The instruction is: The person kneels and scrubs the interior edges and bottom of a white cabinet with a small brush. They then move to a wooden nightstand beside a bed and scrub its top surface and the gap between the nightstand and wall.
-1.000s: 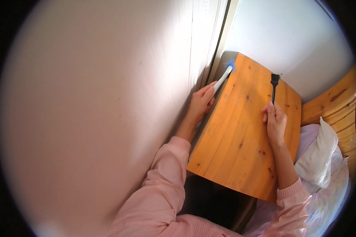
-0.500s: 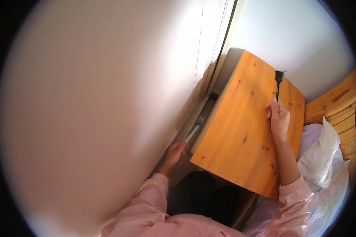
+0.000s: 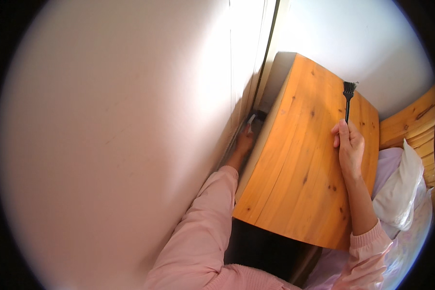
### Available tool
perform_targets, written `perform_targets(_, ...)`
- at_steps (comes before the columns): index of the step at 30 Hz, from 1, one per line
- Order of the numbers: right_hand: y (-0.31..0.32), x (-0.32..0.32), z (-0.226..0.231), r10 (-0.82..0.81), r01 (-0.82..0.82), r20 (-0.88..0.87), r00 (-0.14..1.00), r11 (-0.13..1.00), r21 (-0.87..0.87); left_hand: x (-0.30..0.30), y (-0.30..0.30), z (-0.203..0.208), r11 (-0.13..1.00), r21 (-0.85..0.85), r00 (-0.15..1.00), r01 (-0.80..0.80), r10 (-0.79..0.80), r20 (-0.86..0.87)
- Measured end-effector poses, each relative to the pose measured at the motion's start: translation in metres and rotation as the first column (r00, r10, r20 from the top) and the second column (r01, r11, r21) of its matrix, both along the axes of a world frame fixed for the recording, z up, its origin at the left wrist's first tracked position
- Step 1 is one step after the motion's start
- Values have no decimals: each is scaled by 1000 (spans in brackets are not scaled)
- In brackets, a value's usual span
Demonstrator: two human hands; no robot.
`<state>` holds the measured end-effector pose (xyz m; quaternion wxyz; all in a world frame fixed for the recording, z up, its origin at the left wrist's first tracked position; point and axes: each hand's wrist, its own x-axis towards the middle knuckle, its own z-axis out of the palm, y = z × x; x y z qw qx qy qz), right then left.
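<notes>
My left hand [image 3: 244, 142] reaches down into the narrow gap between the pale wall and the wooden cabinet. It is closed around a white-handled brush [image 3: 251, 118]; the brush's head cannot be made out in the shadow. Above the cabinet's top, my right hand [image 3: 352, 147] grips a slim black brush [image 3: 348, 100] by its handle, bristles pointing up and away. Some grey fluff seems to cling to those bristles. The orange-brown wooden cabinet top [image 3: 295, 179] has dark knots and slants across the view.
A pale wall or door panel [image 3: 106, 145] fills the left side, with a frame strip [image 3: 268, 53] beyond. To the right stand a slatted wooden headboard [image 3: 413, 118], a white pillow [image 3: 398, 193] and lilac bedding [image 3: 384, 164].
My left hand has moved forward, deeper into the gap, with the white-handled brush. My right hand still holds the black brush; the view has shifted slightly.
</notes>
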<state>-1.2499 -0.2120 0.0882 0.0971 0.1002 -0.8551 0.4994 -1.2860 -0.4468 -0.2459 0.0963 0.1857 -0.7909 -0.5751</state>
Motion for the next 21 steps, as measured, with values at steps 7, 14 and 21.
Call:
perform_targets(7, 0, 0, 0, 13, -13, 11, 1000, 999, -30, -27, -1, -16, 999, 30, 991, 24, -27, 131)
perform_targets(14, -2, 1, -1, 4, -3, 13, 1000, 997, -73, -11, -12, -28, 730, 664, 966, -162, -20, 257)
perform_targets(21, -1, 1, 0, 15, -14, 23, 1000, 999, -49, 73, -6, 10, 649, 672, 906, -357, 64, 419)
